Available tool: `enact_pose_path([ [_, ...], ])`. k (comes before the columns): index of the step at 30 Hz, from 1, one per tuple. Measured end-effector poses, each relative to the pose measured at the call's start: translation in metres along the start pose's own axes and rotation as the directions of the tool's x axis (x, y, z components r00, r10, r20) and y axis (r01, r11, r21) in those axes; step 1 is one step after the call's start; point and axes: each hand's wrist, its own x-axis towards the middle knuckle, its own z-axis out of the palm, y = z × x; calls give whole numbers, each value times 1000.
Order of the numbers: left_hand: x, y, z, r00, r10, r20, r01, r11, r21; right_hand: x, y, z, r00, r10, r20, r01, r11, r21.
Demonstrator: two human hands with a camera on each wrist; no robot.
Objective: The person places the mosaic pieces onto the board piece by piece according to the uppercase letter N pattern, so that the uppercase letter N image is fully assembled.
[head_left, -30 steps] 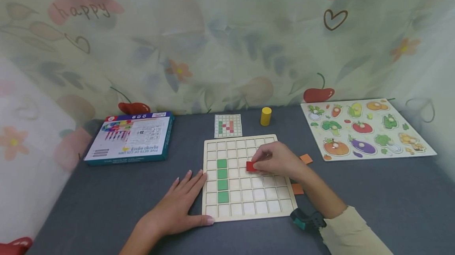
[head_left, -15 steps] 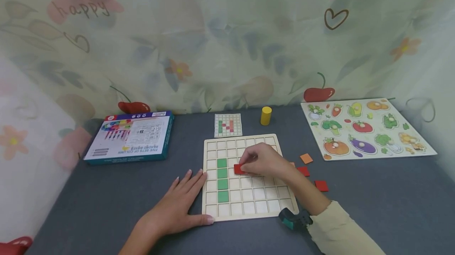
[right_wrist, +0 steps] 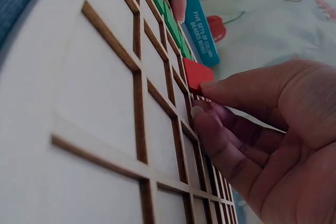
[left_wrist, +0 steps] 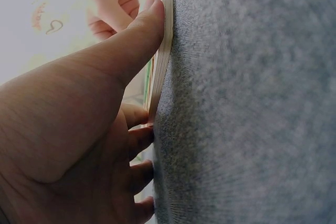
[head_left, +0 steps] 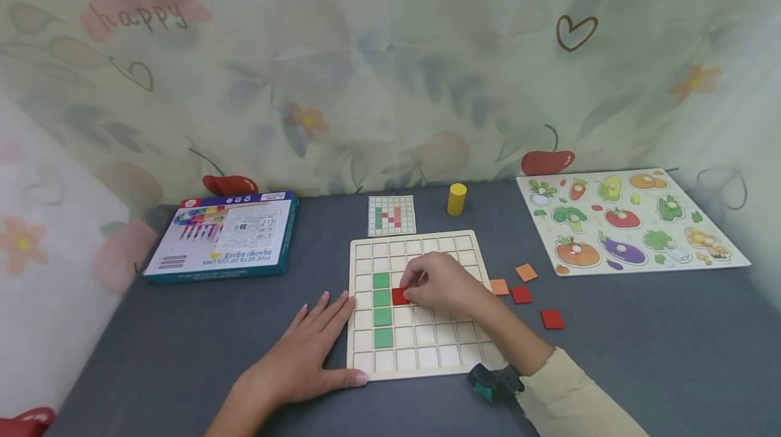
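Observation:
A pale wooden grid board (head_left: 427, 375) lies on the dark grey cloth, with a column of green tiles (head_left: 382, 317) in its cells. My right hand (head_left: 442, 286) is over the middle of the board. Thumb and finger pinch a red square tile (right_wrist: 197, 72) at its near edge; in the head view the tile lies over the cell just right of the second green one from the top. My left hand (head_left: 311, 352) rests at the board's left side with fingers spread. Its thumb (left_wrist: 149, 22) touches the lower left corner of the board.
Two orange tiles (head_left: 526, 272) and two red tiles (head_left: 552, 319) lie right of the board. Behind it are a pattern card (head_left: 391, 228) and a yellow cylinder (head_left: 456, 200). A flat box (head_left: 244, 254) stands left, a vegetable puzzle board (head_left: 647, 200) right.
My right hand has carried the red tile left across the board to beside the green column, uncovering loose tiles at the right. The left hand has not moved.

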Motion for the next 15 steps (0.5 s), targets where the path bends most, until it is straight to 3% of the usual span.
enact_pose_path([
  [9,0,0,2,1000,4,-6,-4,1000,1,-2,2,3,996,-84,-14,82,991,-110],
  [15,-1,0,2,1000,3,-9,-3,1000,4,-3,5,3,993,-116,-20,113,987,-116],
])
